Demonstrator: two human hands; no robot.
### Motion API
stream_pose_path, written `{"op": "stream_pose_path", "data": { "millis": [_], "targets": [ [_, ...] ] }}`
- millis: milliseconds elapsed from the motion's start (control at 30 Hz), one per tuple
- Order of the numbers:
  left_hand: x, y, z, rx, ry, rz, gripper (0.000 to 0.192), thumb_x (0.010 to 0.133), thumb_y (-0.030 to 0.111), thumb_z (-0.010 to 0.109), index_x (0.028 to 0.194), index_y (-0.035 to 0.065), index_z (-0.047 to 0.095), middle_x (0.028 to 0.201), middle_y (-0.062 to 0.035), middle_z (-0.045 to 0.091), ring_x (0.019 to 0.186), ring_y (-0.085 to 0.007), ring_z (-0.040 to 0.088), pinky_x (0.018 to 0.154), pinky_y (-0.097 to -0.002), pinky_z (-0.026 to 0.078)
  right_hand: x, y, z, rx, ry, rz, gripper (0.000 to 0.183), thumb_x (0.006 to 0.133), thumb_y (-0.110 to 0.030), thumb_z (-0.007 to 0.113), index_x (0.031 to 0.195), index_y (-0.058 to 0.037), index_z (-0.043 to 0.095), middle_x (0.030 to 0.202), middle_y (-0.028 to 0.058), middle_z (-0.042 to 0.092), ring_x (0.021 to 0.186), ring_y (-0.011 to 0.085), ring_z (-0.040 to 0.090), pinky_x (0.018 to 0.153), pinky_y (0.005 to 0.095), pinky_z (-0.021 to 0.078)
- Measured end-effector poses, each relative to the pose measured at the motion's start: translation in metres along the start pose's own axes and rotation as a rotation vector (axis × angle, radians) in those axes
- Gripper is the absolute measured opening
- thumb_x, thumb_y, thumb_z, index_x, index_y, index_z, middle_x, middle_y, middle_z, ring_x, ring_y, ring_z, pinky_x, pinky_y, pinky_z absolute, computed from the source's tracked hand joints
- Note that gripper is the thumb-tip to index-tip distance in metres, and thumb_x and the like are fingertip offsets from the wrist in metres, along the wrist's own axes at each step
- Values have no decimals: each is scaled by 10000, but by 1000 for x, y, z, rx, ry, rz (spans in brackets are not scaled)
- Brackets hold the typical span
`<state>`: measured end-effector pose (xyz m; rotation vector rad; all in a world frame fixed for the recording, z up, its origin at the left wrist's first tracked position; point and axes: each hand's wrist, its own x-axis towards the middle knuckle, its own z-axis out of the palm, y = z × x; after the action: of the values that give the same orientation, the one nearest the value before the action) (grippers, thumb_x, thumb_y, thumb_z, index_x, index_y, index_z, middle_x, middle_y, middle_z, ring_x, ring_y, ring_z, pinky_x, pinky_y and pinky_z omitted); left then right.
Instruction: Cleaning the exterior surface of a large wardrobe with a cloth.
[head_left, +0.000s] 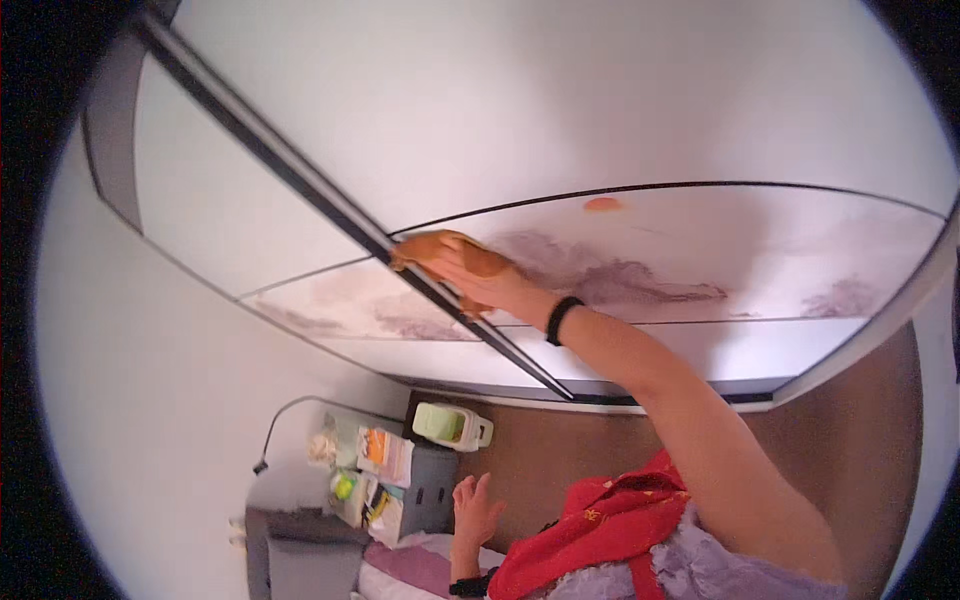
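Observation:
My right hand (463, 271), with a black band at its wrist, reaches up and presses a brown cloth (427, 244) to the dark upright edge strip (315, 196) of a sliding wardrobe door. The cloth wraps partly round my fingers. Beside the strip stretches the white door panel (487, 142), with a middle band painted with grey-purple hills and an orange sun (603, 204). My left hand (477, 510) hangs low before a grey bedside cabinet, its fingers apart and nothing in it.
On the grey cabinet (431, 491) lie papers, a bright green item (343, 486) and other small things. A light green bin (450, 427) stands on the brown floor (555, 450). A bed (405, 562) lies at bottom left; a black cable (289, 405) runs along the wall.

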<state>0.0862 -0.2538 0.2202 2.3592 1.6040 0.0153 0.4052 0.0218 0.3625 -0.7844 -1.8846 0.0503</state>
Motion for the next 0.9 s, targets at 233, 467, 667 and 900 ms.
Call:
{"op": "stream_pose_path", "data": {
  "millis": [233,467,667,900],
  "targets": [
    [104,93,-57,-22,101,400,667,783,210,703,1378,101,422,1402,-234,336,1300,-442,295,1081,-523,273,0,5,-56,-227,-47,-55,457,963,-216,352,1418,-168,350,1211,30,502,1157,179,459,1113,351,224],
    [153,209,-131,49,444,674,649,827,233,691,1403,126,412,1450,-225,293,1330,-460,254,1092,-533,242,-75,-79,-214,-174,-166,338,464,933,-270,418,1391,-201,398,1294,32,532,1166,185,510,1095,416,261],
    [190,249,-200,114,791,683,773,786,247,740,1441,116,351,1490,-227,247,1359,-443,215,1112,-536,198,-195,-99,-364,-1031,5,521,438,749,-130,617,1185,-115,594,1135,118,626,1074,321,567,985,563,309],
    [256,185,-230,109,1149,282,1093,692,513,760,1497,56,179,1531,-206,206,1394,-437,166,1098,-564,179,-313,-92,-456,-1561,404,399,821,744,-163,682,1456,-49,291,1367,193,421,1300,374,364,1123,595,154]
  ]
}}
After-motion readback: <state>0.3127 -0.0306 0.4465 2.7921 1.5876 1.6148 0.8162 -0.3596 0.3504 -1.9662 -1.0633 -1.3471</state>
